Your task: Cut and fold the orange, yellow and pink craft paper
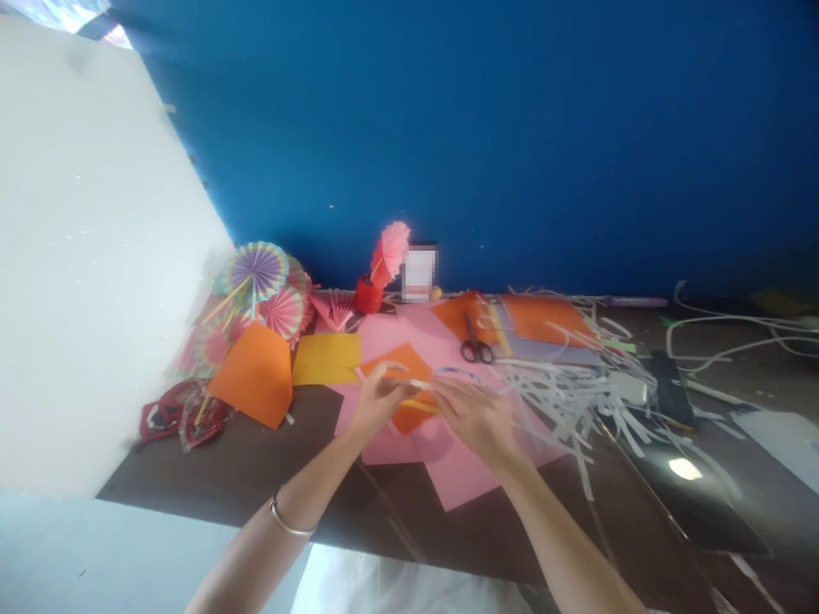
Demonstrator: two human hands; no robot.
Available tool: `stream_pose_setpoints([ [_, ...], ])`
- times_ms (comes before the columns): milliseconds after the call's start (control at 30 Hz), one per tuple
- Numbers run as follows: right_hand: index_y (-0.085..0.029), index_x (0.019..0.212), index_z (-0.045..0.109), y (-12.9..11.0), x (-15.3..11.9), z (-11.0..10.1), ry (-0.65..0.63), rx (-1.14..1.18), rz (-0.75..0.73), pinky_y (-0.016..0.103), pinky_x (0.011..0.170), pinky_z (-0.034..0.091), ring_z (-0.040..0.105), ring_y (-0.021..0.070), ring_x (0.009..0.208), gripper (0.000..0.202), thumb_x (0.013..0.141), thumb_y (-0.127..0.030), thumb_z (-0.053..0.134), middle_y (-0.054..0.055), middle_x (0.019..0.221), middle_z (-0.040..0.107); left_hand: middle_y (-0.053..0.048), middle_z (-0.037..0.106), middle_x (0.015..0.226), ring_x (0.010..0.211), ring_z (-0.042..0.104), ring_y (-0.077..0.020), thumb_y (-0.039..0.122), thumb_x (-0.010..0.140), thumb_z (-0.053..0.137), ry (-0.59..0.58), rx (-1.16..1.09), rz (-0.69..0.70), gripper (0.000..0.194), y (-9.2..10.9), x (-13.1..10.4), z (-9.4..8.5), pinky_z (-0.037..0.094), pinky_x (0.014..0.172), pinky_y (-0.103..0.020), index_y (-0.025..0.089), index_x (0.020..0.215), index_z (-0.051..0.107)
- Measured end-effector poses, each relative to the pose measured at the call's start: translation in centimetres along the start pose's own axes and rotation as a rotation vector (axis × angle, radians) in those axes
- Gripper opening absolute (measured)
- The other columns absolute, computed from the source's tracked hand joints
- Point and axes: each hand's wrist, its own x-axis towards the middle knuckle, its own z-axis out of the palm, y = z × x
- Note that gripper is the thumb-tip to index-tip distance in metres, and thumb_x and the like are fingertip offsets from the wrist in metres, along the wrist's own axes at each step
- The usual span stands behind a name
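Near the middle of the table, my left hand point(382, 399) and my right hand point(473, 414) meet over an orange paper sheet point(409, 418) lying on pink sheets point(461, 477). Between their fingertips is a small white strip point(421, 385), pinched from both sides. A thin yellow-orange strip point(422, 407) shows just below it. Black scissors point(477, 350) lie behind my right hand, and a yellow sheet point(328, 358) is left of my left hand.
Folded paper fans point(256, 273) lie at the left beside an orange sheet point(256, 375). A red cup point(368, 296) holds a pink fan by the blue wall. White paper strips point(576, 392) and a dark tablet-like object point(691, 486) cover the right side.
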Motion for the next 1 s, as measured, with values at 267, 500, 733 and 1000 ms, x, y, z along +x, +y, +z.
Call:
stream_pose_setpoints([
  [267,-0.025,0.095,0.068,-0.4,0.2,-0.1,0.006,0.030,0.024,0.028,0.077,0.052,0.068,0.0165,0.082,0.019,0.084,-0.017,0.055,0.000,0.090,0.072,-0.003,0.067,0.077,0.077,0.066,-0.0192,0.030,0.062,0.073,0.085,0.152,-0.031,0.038,-0.5,0.3,0.4,0.051,0.074,-0.032,0.020,0.089,0.048],
  [500,-0.024,0.096,0.067,-0.6,0.2,-0.2,0.028,0.009,0.014,0.027,0.076,0.051,0.068,0.0162,0.082,0.018,0.083,-0.017,0.057,0.001,0.091,0.072,-0.002,0.067,0.071,0.072,0.067,-0.0191,0.032,0.065,0.071,0.114,0.178,-0.012,0.035,-1.0,0.6,0.0,0.050,0.072,-0.032,0.020,0.088,0.047],
  [733,-0.023,0.095,0.068,-0.3,0.0,0.0,0.037,-0.002,-0.012,0.026,0.075,0.050,0.067,0.0147,0.080,0.018,0.081,-0.016,0.060,-0.001,0.090,0.072,-0.002,0.067,0.070,0.072,0.067,-0.0180,0.035,0.067,0.070,0.106,0.061,-0.044,0.037,-0.6,0.4,0.2,0.050,0.076,-0.033,0.019,0.090,0.047],
  [1000,-0.023,0.091,0.069,-0.4,0.1,-0.1,0.030,-0.014,0.002,0.026,0.075,0.050,0.067,0.0145,0.080,0.015,0.081,-0.016,0.060,-0.001,0.091,0.072,-0.002,0.068,0.069,0.072,0.068,-0.0184,0.035,0.064,0.074,0.097,-0.021,-0.055,0.041,-0.2,0.3,0.4,0.051,0.078,-0.035,0.018,0.090,0.047],
])
